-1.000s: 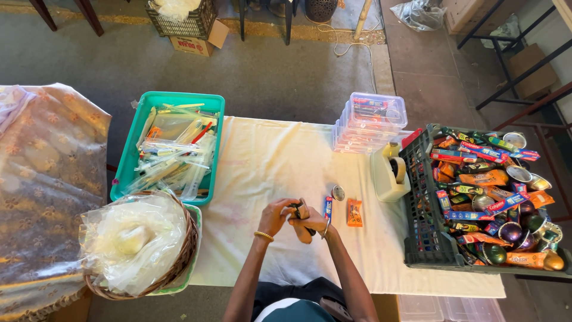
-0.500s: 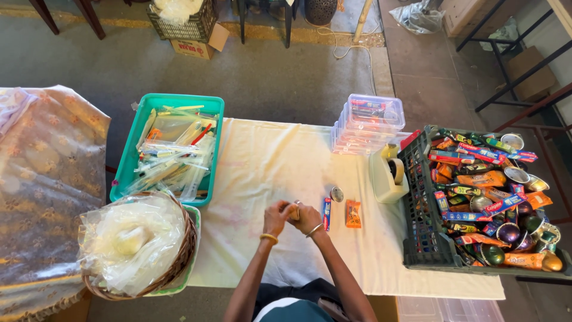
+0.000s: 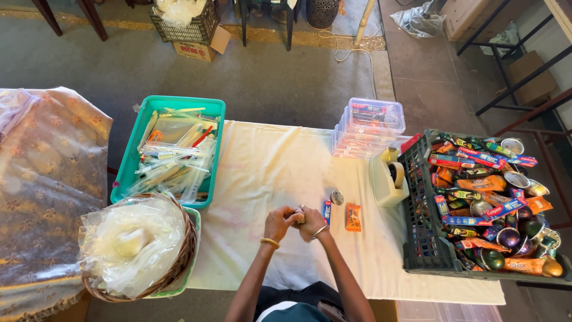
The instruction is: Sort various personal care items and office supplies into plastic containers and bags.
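A small pale object (image 3: 300, 218) sits pinched between the 2 hands, right where their fingertips meet; it is too small and too covered to tell what it is, or which way its long axis runs. The left hand (image 3: 279, 222) closes on it from the left and the right hand (image 3: 313, 222) from the right, both sets of fingers curled in around it, so neither hand is clearly nearer — the thing lies in the seam between them, held just above the cream tablecloth (image 3: 268, 173). Taking the hands as the landmark: just to their right, flat on the cloth, lies a small blue packet (image 3: 326, 212), then a small round tin (image 3: 337, 197) a little farther back, then an orange sachet (image 3: 353, 217). Farther right stands a pale tape dispenser (image 3: 388, 176), and beyond it a dark crate (image 3: 420, 226) heaped with colourful tubes, sachets and round tins. Behind and to the right of the hands is a stack of clear lidded boxes (image 3: 368, 126). Well to the left — a green tray (image 3: 134, 156) of clear-wrapped long items, and nearer the person, a wicker basket (image 3: 179, 265) full of clear plastic bags.
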